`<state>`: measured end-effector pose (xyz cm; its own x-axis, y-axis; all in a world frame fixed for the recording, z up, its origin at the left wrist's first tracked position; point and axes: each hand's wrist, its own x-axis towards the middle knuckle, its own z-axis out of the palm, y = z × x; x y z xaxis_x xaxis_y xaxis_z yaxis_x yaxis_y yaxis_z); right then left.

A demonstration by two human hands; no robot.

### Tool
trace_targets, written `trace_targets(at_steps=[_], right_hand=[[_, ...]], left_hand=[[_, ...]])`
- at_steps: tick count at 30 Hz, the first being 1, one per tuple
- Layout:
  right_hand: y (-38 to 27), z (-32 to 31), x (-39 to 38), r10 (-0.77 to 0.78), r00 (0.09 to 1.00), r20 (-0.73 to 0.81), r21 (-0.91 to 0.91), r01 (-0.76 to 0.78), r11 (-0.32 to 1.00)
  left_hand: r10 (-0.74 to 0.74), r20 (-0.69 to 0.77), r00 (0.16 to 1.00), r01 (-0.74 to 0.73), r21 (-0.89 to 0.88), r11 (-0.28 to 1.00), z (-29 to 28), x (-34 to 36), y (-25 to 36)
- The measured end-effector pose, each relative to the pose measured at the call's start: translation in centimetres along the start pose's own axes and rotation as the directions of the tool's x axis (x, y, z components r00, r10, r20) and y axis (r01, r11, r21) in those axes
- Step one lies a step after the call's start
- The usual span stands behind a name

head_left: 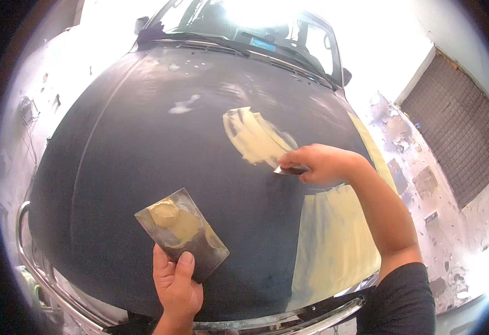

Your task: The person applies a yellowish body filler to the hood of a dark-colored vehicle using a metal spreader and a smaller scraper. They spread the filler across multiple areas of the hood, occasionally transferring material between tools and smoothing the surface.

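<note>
My left hand [178, 281] grips the lower edge of a flat rectangular mixing board [201, 254], thumb on top. A lump of yellow body filler [164, 213] sits near the board's far corner, with more smeared over its middle. Out over the dark car hood [144, 145], my right hand [325, 163] holds a putty knife [290, 170], its blade at the near end of a streaky yellow filler patch [255, 137]. A wider filler patch [334, 245] covers the hood's near right part, partly hidden behind my right forearm.
A windshield [244, 28] with wipers rises beyond the hood. Along the near edge runs a chrome bumper bar [49, 290]. A dark brick-like panel [457, 123] stands at the right beside a stained floor [423, 184]. Whitish marks [184, 105] dot the hood.
</note>
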<state>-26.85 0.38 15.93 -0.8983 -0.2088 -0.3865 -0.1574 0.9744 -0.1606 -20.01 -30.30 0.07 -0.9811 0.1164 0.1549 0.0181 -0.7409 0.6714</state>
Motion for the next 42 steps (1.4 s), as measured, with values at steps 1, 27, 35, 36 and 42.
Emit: trace_targets(at_steps=[1,27,35,36,42], right_hand=[[-0.4,-0.2,-0.6,0.036,0.999,0.007,0.017,-0.036,0.999],[3.8,-5.0,7.5,0.142,0.989,0.027,0.078,-0.144,0.987],[5.3,-1.2,0.3,0.090,0.996,-0.010,0.132,-0.088,0.987],[5.2,-0.7,-0.5,0.085,0.996,-0.010,0.148,-0.082,0.985],[0.1,1.2,-3.8,-0.041,0.956,-0.290,0.061,0.061,0.996]], left_hand=[[-0.005,-0.005,1.000,0.005,0.009,1.000,0.0,0.0,0.2],[-0.024,-0.014,1.000,0.024,0.000,1.000,-0.3,-0.1,0.1],[-0.019,0.000,1.000,0.019,-0.004,1.000,-0.1,0.1,-0.1],[-0.016,0.006,1.000,0.016,-0.020,1.000,-0.2,0.0,-0.3],[-0.036,-0.013,0.999,0.036,-0.046,0.998,-0.4,0.3,0.5]])
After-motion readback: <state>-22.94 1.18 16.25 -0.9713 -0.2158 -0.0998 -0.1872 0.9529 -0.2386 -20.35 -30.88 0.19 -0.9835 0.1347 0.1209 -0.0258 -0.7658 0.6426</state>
